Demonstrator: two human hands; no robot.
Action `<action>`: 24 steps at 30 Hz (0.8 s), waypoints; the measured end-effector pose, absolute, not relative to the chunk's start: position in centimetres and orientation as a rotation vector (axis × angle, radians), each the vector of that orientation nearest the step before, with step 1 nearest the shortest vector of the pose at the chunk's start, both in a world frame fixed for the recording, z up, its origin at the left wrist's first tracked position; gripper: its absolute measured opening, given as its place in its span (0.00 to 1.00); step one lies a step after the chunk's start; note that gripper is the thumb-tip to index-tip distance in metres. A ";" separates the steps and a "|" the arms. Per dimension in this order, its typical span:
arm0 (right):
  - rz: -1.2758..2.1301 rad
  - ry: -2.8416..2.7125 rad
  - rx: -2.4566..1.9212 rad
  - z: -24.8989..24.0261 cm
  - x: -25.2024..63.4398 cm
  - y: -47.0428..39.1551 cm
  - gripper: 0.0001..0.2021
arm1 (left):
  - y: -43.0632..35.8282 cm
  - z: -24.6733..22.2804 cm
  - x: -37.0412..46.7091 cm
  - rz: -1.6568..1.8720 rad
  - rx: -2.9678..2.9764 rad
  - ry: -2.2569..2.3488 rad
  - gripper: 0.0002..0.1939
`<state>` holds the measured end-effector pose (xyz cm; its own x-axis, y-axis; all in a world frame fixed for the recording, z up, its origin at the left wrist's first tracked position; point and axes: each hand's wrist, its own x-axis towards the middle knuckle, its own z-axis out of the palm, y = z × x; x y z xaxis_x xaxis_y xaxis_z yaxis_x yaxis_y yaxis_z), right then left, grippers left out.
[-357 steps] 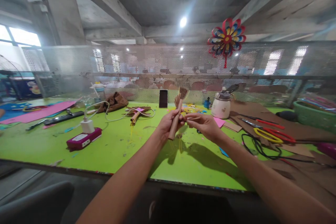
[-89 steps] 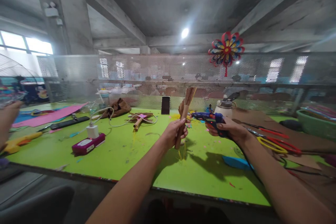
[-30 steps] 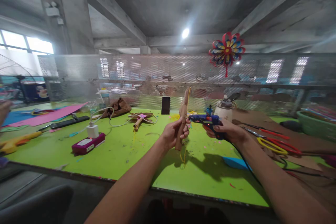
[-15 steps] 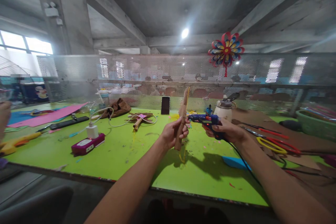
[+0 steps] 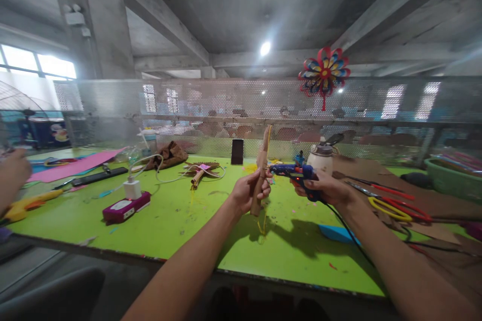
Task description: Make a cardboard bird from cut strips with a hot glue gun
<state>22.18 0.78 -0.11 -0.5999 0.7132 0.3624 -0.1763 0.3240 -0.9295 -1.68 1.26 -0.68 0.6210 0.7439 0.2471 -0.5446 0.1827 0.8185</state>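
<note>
Near the middle of the view, my left hand (image 5: 246, 191) is closed around a brown rolled paper piece (image 5: 262, 160), held nearly upright above the green table (image 5: 158, 225). Yellow string runs along its top edge and hangs below it. My right hand (image 5: 320, 186) grips a dark blue glue gun (image 5: 293, 171) with a small red light. The gun's tip points left and meets or nearly meets the brown piece; the exact contact is too small to tell. A black cord trails from the gun's handle toward the lower right.
A purple power strip (image 5: 126, 207) with a white plug, a brown star-like paper piece (image 5: 203, 170) and a dark phone (image 5: 237, 151) lie left and ahead. Scissors (image 5: 389, 209), a lidded jar (image 5: 321, 158) and a green basket (image 5: 452, 180) stand right. Another person's hand (image 5: 15, 173) is far left.
The other person's hand at the far left has come further into view, to the right. My hands, the brown piece and the glue gun are almost unmoved.
</note>
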 end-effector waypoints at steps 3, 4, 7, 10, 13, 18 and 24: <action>1.368 -1.788 -0.486 -0.2 22.2 0.8 0.21 | 1.3 -0.7 -1.7 0.919 1.046 0.216 0.13; 1.361 -1.788 -0.491 -0.2 22.3 0.9 0.20 | 1.3 -0.8 -1.7 0.921 1.048 0.216 0.13; 1.346 -1.791 -0.511 -0.2 22.4 1.0 0.19 | 1.4 -0.9 -1.7 0.924 1.049 0.223 0.12; 1.336 -1.795 -0.508 -0.3 22.4 1.0 0.17 | 1.5 -0.9 -1.7 0.919 1.048 0.222 0.13; 1.340 -1.804 -0.506 -0.3 22.4 1.1 0.17 | 1.6 -0.9 -1.8 0.914 1.054 0.210 0.14; 1.360 -1.783 -0.514 -0.2 22.3 1.0 0.19 | 1.6 -0.9 -1.8 0.924 1.048 0.220 0.14; 1.375 -1.778 -0.509 -0.2 22.3 1.0 0.18 | 1.5 -0.8 -1.7 0.929 1.032 0.218 0.14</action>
<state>22.34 0.98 -0.21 -0.5880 0.7277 0.3531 -0.1586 0.3244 -0.9325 -1.66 1.46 -0.83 0.6150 0.7470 0.2525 -0.5565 0.1843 0.8102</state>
